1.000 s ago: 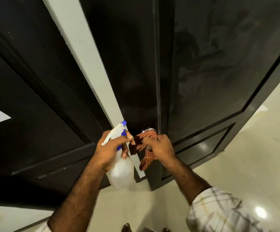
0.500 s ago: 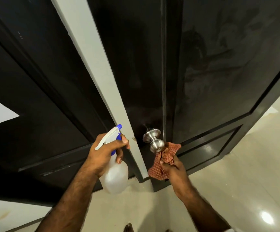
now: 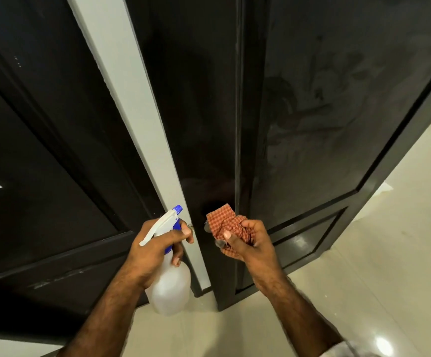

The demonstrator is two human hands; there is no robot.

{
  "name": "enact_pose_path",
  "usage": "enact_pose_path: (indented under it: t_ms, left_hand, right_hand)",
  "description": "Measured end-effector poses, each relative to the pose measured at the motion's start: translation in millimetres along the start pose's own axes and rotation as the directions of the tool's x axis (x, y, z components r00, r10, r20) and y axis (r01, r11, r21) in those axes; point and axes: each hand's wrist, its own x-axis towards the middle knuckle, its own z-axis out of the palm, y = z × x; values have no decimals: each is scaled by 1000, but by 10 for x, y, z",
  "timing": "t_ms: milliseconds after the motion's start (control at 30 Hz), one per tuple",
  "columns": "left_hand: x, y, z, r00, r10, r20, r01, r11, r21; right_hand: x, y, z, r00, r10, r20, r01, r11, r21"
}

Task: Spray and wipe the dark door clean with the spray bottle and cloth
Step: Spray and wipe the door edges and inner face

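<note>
The dark door fills the upper right of the head view, its panel streaked with hazy smears. At its edge, toward 6 o'clock, the cloth is bunched over what appears to be the knob, which is almost wholly covered. The right hand has its grip curled round the cloth. At 9 o'clock from it, the left hand has its grip wrapped round the neck of the spray bottle, nozzle aimed up and right, at the door. Risks: spray striking the pale frame or dripping onto the glossy floor, leaving it slippery; the loose cloth slipping off. Open room lies rightward across the panel; the frame crowds the left.
</note>
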Motion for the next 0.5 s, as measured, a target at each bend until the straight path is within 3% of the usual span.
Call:
enact_pose_path:
  t_ms: [233, 267, 333, 400, 500]
  left_hand:
    - [9, 4, 7, 1000, 3, 16, -3, 1000, 5]
    - [16, 7, 10, 1000, 1, 8, -1, 1000, 8]
    - [25, 15, 18, 1000, -1, -2, 1, 1000, 6]
    - [45, 30, 36, 1000, 6, 5, -6, 1000, 6]
    - [101, 38, 81, 1000, 13, 24, -13, 1000, 27]
  right_hand:
    - [53, 208, -237, 970, 139, 200, -161, 982, 96]
    - [58, 213, -224, 972, 135, 190, -147, 988, 53]
    - [100, 148, -216, 985, 54, 166, -19, 979, -202]
    - [127, -36, -249, 976, -37, 213, 144, 845, -515]
    - [46, -275, -199, 941, -177, 287, 337, 441, -832]
